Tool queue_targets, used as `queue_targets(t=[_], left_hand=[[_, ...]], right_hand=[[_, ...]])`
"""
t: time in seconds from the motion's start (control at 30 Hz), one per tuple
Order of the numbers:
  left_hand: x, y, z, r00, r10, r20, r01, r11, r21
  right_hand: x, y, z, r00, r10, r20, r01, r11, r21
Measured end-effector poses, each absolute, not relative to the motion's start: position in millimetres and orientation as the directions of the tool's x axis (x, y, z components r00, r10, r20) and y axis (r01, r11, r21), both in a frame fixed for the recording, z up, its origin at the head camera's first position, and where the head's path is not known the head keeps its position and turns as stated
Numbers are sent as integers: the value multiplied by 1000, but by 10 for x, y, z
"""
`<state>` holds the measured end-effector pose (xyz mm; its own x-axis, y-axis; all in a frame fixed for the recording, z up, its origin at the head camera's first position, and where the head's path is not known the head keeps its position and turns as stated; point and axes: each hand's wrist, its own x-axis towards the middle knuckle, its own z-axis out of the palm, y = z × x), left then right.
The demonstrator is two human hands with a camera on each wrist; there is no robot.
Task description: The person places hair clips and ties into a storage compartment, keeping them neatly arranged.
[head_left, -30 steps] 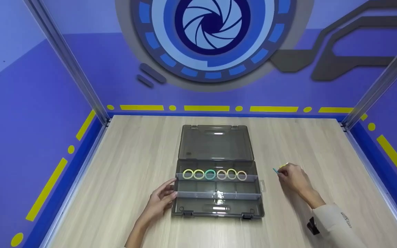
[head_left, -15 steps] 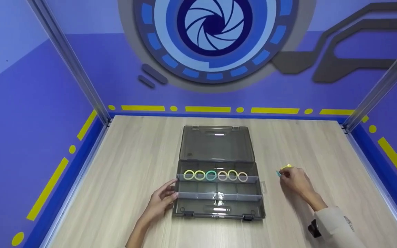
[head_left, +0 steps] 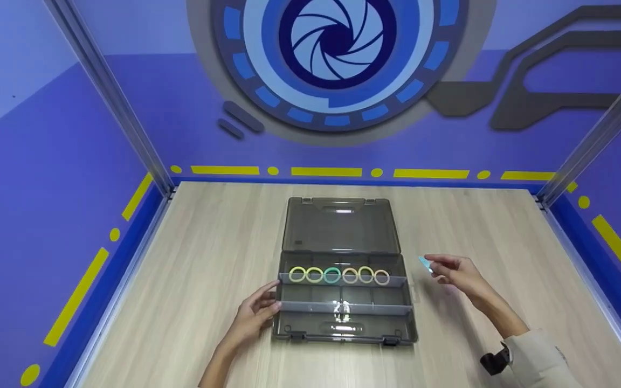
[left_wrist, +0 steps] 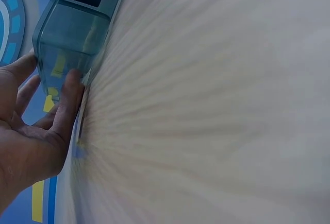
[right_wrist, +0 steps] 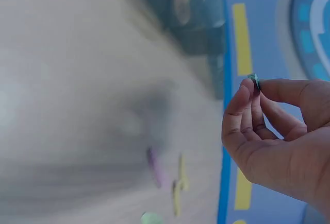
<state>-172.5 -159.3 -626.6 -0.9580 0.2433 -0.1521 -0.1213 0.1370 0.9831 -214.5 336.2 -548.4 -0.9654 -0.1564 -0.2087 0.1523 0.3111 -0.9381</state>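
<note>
A grey see-through divided box (head_left: 345, 323) lies with its lid (head_left: 341, 225) folded back. Along its rear divider stands a row of several pastel rings (head_left: 332, 275), yellow, green and peach. My left hand (head_left: 251, 315) rests against the box's left side, thumb and fingertips touching the wall; the left wrist view shows this hand (left_wrist: 38, 126) at the box's corner (left_wrist: 72, 33). Right of the box, my right hand (head_left: 461, 277) is raised and pinches a small light blue piece (head_left: 425, 263) between thumb and fingertips. In the right wrist view this piece (right_wrist: 254, 81) appears thin, its full shape unclear.
On the table under my right hand, the right wrist view shows a blurred purple strip (right_wrist: 155, 167), yellow strips (right_wrist: 177, 195) and a pale green piece (right_wrist: 151, 218). A clear latch tab juts from the box's right side. Printed walls enclose the wooden table (head_left: 213, 242).
My right hand has lifted the light blue piece from the table and shifted left toward the box. The yellow bit near its fingers is now hidden from the head view. My left hand stays put.
</note>
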Motion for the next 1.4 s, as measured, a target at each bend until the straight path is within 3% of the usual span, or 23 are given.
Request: queue_targets(t=[0.3, 0.7, 0.97, 1.2, 1.4], left_hand=[[-1707, -1581, -6280, -956, 245, -160, -132, 128, 983], [-1704, -1612, -6272, -960, 241, -145, -108, 161, 981], [-1700, -1586, -6262, -960, 228, -164, -130, 155, 979], [-1694, -1596, -6255, -956, 226, -185, -152, 155, 976], [-1703, -1605, -6249, -958, 235, -163, -128, 159, 979]], right_hand=[[-2103, 3009, -5260, -888, -345, -305, 302, 63, -951], [-2259, 2521, -5269, -826, -479, -296, 279, 107, -954], [-2377, 2217, -5368, -801, -496, -337, 301, 153, -941], [-2441, 1943, -5439, -779, -548, -304, 291, 113, -950], [-2475, 1761, -5505, -774, -562, -292, 247, 157, -956]])
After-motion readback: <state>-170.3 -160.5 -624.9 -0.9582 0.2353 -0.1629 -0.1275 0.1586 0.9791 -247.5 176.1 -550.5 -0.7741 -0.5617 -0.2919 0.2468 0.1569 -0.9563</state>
